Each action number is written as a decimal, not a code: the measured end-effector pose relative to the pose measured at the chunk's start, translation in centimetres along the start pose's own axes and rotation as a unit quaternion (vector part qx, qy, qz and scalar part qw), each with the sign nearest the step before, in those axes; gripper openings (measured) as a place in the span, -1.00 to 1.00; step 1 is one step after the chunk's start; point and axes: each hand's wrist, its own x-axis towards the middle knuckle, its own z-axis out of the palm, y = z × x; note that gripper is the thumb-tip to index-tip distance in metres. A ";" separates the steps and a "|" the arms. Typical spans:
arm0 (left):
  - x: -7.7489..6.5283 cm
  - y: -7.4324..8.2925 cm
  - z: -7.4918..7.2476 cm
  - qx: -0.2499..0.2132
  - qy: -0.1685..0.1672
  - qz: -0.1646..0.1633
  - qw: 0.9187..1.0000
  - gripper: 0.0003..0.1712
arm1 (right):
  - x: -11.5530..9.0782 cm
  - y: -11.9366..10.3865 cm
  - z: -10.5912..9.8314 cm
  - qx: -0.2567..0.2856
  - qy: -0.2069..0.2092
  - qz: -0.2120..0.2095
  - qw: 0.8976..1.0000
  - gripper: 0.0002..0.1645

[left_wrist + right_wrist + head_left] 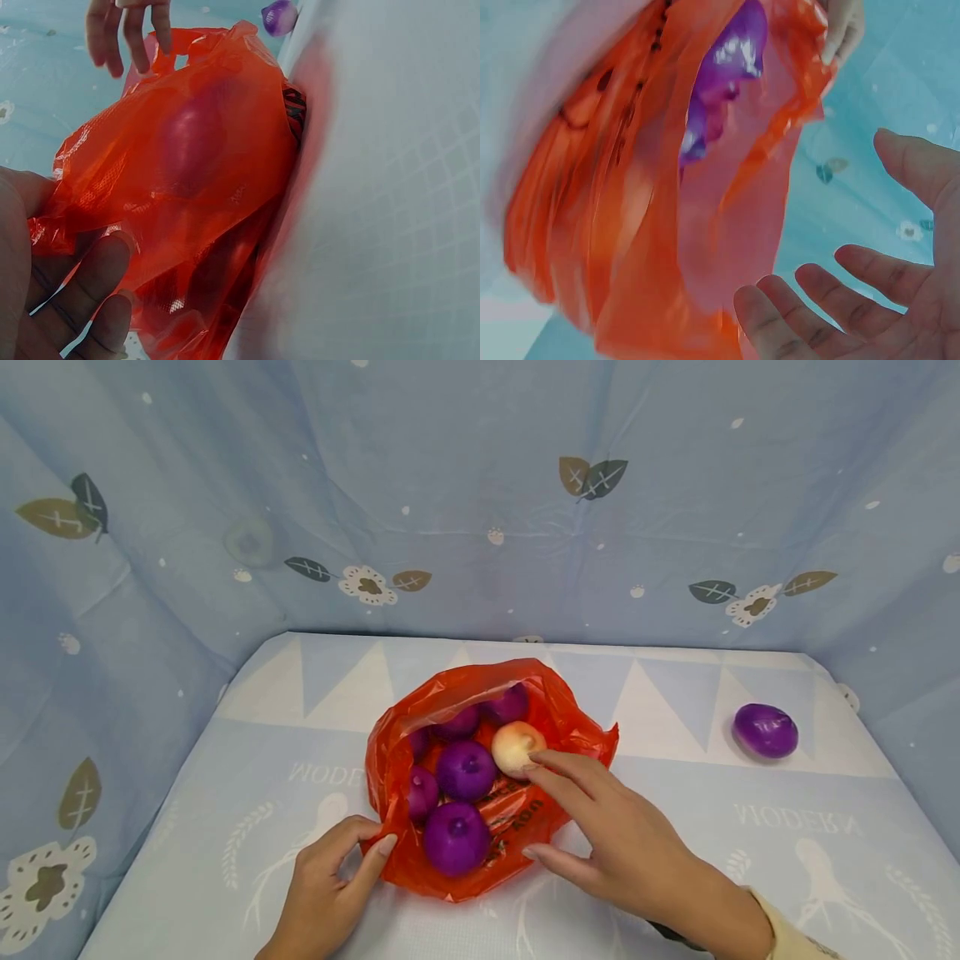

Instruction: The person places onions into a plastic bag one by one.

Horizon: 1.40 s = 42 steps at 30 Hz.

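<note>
A red plastic bag point(581, 727) lies with its mouth open in the middle of the table, several purple onions point(457, 841) inside it. Among them, toward the bag's right side, is a pale yellowish onion point(513, 745). My left hand point(326, 885) pinches the bag's near left rim between thumb and index finger. Over the bag's right part reaches my right hand point(626, 835), fingers spread, its fingertips overlapping the pale onion's edge in the head view. In the right wrist view that palm faces the bag with nothing in it.
One more purple onion point(765, 731) lies on its side at the table's right. A pale patterned cloth point(255, 827) covers the table. Blue printed curtains point(480, 502) hang behind it and on both sides.
</note>
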 end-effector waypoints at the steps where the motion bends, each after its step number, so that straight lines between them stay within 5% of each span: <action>1: 0.0 0.0 0.0 0.000 0.000 -0.001 1.000 -0.57 | -0.3 0.1 -0.4 -0.003 0.003 0.004 1.000 -0.05; 20: 0.0 -0.1 0.1 0.003 0.000 0.003 1.000 -0.57 | -4.1 3.6 -5.7 -0.053 0.107 0.109 0.987 -0.04; 27: 0.0 0.0 -0.1 0.009 -0.010 -0.019 1.000 -0.61 | -5.9 5.6 -7.6 -0.070 0.111 0.203 0.970 0.20; 33: -0.1 -0.1 0.1 0.012 0.001 -0.002 1.000 -0.58 | -7.5 7.5 -9.3 -0.075 0.142 0.230 0.960 0.19; 42: -0.1 -0.3 0.2 0.005 0.006 0.014 1.000 -0.56 | -9.3 13.0 -10.5 -0.069 0.062 0.350 0.932 0.23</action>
